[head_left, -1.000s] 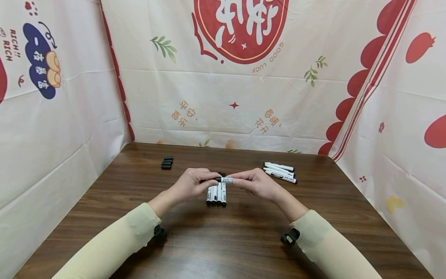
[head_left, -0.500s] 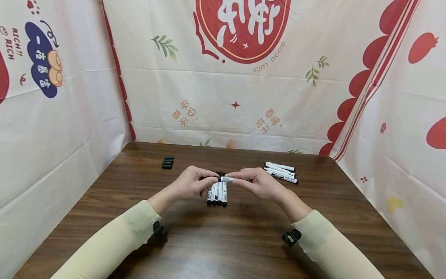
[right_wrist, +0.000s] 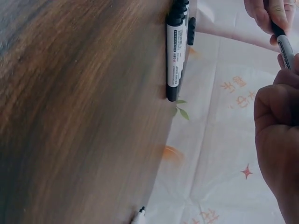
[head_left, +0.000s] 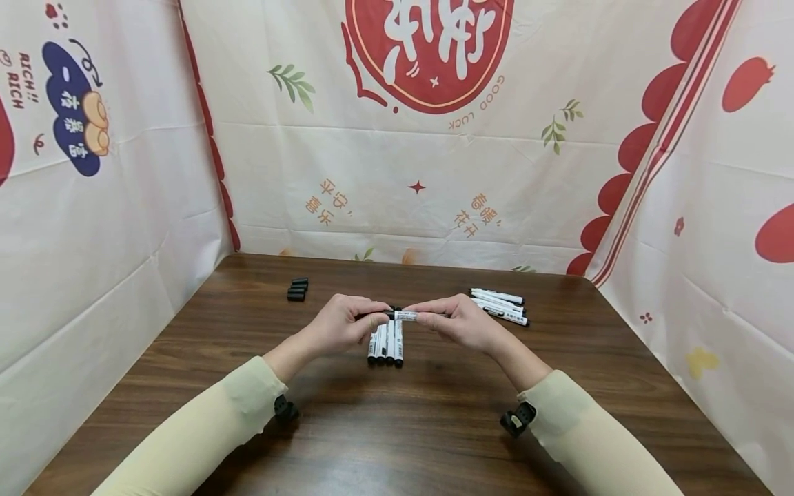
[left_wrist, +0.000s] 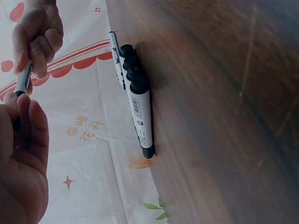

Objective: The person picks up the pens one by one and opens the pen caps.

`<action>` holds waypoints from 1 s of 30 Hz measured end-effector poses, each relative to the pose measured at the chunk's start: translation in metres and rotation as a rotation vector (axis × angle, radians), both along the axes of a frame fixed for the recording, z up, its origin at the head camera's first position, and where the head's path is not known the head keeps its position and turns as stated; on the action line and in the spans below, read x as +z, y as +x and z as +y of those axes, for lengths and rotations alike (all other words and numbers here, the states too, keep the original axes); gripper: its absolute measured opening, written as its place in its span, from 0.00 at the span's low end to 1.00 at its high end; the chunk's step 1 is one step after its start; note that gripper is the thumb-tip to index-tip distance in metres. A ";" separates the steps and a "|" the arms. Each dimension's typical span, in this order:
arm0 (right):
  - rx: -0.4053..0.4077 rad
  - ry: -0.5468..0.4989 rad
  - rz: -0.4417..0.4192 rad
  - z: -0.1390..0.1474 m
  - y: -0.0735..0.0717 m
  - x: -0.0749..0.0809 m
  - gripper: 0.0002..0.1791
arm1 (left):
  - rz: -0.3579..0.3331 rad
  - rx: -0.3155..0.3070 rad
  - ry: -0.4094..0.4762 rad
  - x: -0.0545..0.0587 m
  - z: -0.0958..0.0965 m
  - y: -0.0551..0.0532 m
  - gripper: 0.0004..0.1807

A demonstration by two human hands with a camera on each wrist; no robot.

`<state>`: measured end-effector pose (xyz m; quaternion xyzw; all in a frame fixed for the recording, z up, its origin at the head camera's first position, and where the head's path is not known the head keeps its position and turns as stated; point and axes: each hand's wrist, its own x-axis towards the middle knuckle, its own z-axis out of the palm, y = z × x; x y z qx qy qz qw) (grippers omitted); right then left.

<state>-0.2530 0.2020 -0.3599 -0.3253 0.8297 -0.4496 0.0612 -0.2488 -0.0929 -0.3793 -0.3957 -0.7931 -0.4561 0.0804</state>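
Note:
Between my two hands a white marker [head_left: 406, 315] with a black cap is held level above the table. My left hand [head_left: 343, 322] pinches its black cap end between thumb and fingers. Thumb and fingers of my right hand [head_left: 464, 320] grip the white barrel from the other side. Just below lies a row of several capped markers [head_left: 386, 344], side by side, partly hidden by the hands in the head view. In the left wrist view the held marker [left_wrist: 23, 78] bridges both hands; the right wrist view shows its barrel [right_wrist: 285, 50] and cap.
Several loose black caps [head_left: 298, 289] lie at the back left of the brown table [head_left: 397, 427]. At the back right is a small pile of white markers [head_left: 499, 306], at least one uncapped. Printed cloth [head_left: 397, 172] walls stand behind and at both sides.
Both hands keep their hold on the marker, which has risen very slightly. The row, the caps and the pile stay where they were.

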 end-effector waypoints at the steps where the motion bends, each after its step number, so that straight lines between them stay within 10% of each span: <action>1: 0.000 0.009 0.021 0.000 0.001 0.001 0.15 | -0.036 -0.003 -0.002 0.001 0.000 0.000 0.13; 9: -0.012 0.115 0.279 0.017 0.001 0.006 0.17 | -0.299 0.039 0.050 0.001 -0.012 -0.007 0.15; 30: -0.122 0.066 0.069 0.044 -0.004 -0.014 0.12 | -0.348 0.075 0.022 -0.007 -0.033 -0.011 0.18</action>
